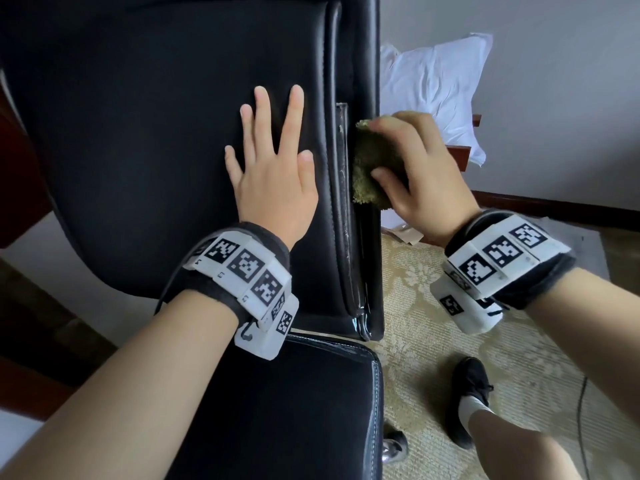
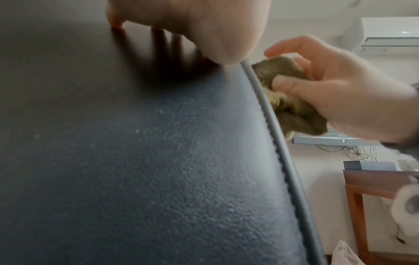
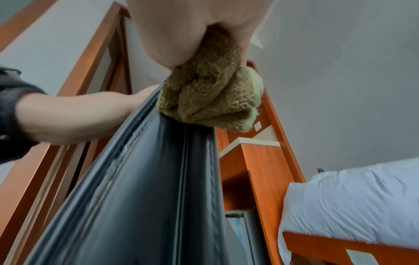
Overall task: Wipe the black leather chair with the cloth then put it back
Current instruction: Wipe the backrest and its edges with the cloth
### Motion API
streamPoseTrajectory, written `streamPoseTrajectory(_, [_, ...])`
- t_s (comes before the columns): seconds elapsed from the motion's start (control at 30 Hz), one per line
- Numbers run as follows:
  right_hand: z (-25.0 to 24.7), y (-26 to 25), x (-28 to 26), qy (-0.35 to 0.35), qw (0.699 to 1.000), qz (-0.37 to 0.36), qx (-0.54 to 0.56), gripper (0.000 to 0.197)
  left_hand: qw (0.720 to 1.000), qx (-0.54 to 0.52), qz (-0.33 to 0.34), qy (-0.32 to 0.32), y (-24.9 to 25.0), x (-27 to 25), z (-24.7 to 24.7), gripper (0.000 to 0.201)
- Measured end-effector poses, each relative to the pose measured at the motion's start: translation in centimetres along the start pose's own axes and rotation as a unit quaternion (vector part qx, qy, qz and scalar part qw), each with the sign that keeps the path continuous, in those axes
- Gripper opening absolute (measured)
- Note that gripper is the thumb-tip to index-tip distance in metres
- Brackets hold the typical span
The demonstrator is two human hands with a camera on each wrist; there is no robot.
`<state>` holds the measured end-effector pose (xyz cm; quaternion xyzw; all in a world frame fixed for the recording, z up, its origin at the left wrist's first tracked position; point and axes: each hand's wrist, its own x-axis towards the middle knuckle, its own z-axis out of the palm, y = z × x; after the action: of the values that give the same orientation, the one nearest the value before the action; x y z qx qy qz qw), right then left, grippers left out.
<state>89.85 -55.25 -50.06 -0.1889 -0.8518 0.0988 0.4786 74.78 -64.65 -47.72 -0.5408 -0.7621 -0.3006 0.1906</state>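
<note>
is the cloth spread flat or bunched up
Bunched up: the cloth shows thick folds, gripped in the right hand against the chair edge.

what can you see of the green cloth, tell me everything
The cloth is olive-green, fluffy terry-like fabric, bunched into a folded wad. The right hand grips it, thumb on one face and fingers curled over the top. It presses against the right side edge of the black leather chair backrest, beside the piped seam.

The right hand point(image 3: 181, 34) grips a bunched olive-green terry cloth point(image 3: 211, 96), pressed against the upper side edge of the black leather chair point(image 3: 140, 188). Left of the chair, the left hand point(image 3: 75, 116) rests against it. Right of the chair lies a white rumpled pillow point(image 3: 353, 202).
</note>
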Motion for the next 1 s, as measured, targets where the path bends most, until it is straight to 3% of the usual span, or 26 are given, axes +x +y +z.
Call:
streamPoseTrajectory(0.2, [0.0, -0.6, 2.3, 0.020, 0.997, -0.009, -0.075, 0.037, 1.000, -0.003, -0.003, -0.002, -0.1, 0.1, -0.2, 0.062])
streamPoseTrajectory(0.37, [0.6, -0.8, 1.5, 0.003, 0.993, 0.043, -0.112, 0.041, 1.000, -0.010, -0.002, -0.002, 0.1, 0.1, -0.1, 0.062])
streamPoseTrajectory(0.7, [1.2, 0.0, 1.3, 0.049, 0.997, 0.059, -0.013, 0.045, 1.000, -0.013, 0.001, 0.007, -0.2, 0.1, 0.3, 0.062])
streamPoseTrajectory(1.0, [-0.2, 0.8, 1.9, -0.052, 0.989, -0.067, -0.118, 0.046, 1.000, -0.018, 0.002, 0.006, 0.0, 0.3, 0.5, 0.061])
